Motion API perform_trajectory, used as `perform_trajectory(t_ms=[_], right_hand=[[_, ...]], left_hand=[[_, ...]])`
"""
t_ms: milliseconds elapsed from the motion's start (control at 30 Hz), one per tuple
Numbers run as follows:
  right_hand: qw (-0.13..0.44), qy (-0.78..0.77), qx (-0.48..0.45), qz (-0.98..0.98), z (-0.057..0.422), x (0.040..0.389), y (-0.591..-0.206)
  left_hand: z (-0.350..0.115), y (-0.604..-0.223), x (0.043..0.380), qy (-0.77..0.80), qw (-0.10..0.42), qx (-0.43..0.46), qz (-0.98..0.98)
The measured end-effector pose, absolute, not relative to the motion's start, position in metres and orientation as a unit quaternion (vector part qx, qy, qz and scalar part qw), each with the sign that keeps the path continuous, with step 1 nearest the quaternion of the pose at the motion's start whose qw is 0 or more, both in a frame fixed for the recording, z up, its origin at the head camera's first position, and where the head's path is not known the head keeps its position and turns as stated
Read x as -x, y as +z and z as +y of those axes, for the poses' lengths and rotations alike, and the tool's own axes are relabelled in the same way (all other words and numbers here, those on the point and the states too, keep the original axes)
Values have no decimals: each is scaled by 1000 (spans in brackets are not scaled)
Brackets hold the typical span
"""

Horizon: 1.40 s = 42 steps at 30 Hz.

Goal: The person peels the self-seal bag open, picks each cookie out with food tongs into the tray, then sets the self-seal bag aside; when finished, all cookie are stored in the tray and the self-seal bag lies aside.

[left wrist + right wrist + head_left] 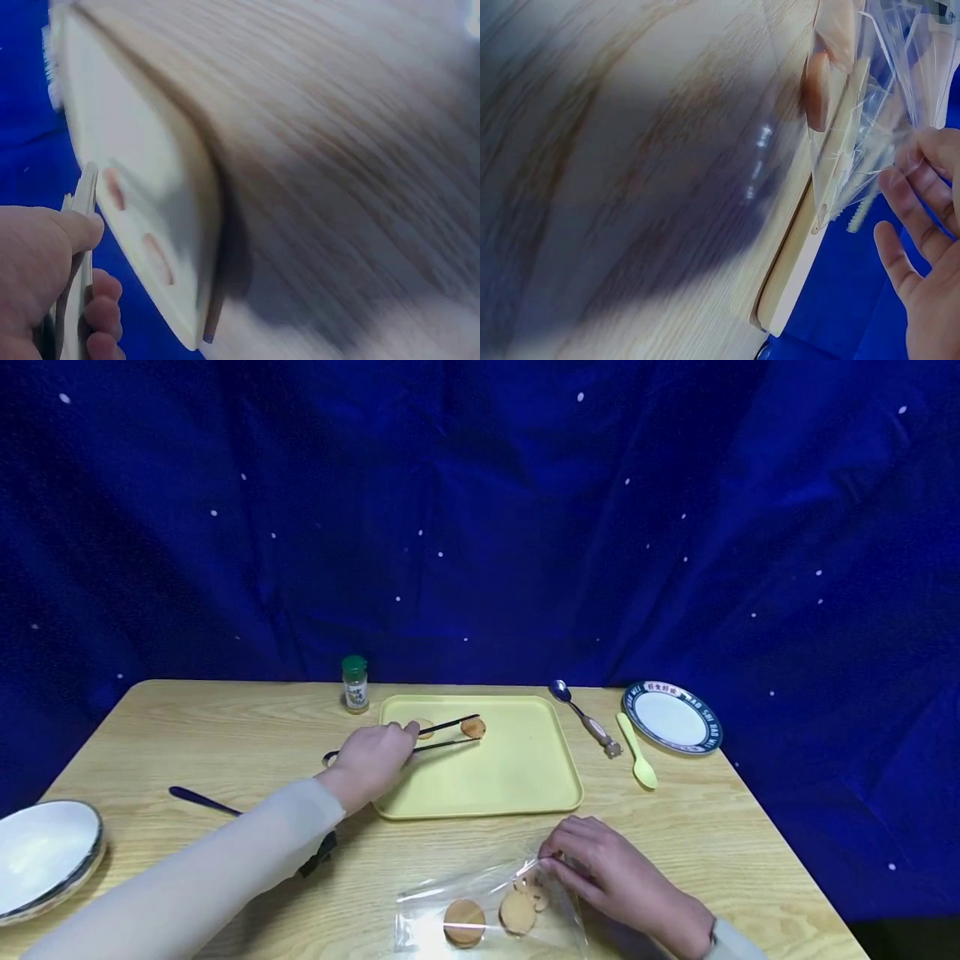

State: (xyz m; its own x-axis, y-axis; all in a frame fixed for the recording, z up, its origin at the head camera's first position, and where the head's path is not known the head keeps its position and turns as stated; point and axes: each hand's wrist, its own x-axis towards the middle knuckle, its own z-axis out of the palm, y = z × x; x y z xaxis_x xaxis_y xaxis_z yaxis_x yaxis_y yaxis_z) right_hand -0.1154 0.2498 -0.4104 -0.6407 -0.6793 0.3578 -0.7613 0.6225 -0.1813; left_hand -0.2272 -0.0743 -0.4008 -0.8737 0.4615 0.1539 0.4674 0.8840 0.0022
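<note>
The left hand has its fingers curled round black tongs. The tong arms stand slightly apart, with one tip at the far edge and one at the near edge of a round biscuit on the yellow tray. Whether the tips bear on the biscuit cannot be told. A second biscuit lies on the tray partly behind the tongs, nearer the left hand.

The right hand pinches the edge of a clear bag between thumb and fingers, its other fingers loosely bent. The bag lies on the tabletop in front of the tray, with more biscuits inside.

The step in hand appears to be handling the biscuit on the tray with the tongs. Recommended practice:

1. Align both tips with the biscuit's middle so that it does not swivel.
2. Apply light, even pressure; the biscuit is probably brittle.
3. To release, lower the biscuit flat, then spread the arms evenly.
4. Lift the tongs clear of the second biscuit to avoid dragging it.
5. Hold the bag steady by its edge; a sharp pull could spill its contents.
</note>
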Motion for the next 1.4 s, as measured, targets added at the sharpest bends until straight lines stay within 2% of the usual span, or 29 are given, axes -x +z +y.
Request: perform_trajectory(t_ms=[200,467,533,700,833,1067,1400], right_hand=[[125,159,-405,-892,247,116,-410],[115,164,-413,-888,243,118,-409],[119,164,-415,-887,244,118,-408],[118,159,-412,-889,247,118,-407],[122,158,-411,-889,248,117,-409],[123,162,-403,-892,248,115,-412],[121,159,-409,-890,245,119,-410]], left_hand=[[-104,-377,218,-196,0,227,-954],[-170,-368,172,-328,-52,317,-888],[-182,-368,161,-340,-85,331,-876],[-205,-369,140,-386,-208,322,-839],[-222,-373,127,-423,-275,313,-805],[-233,-380,112,-448,-323,301,-777],[-214,-394,108,-490,-350,361,-712]])
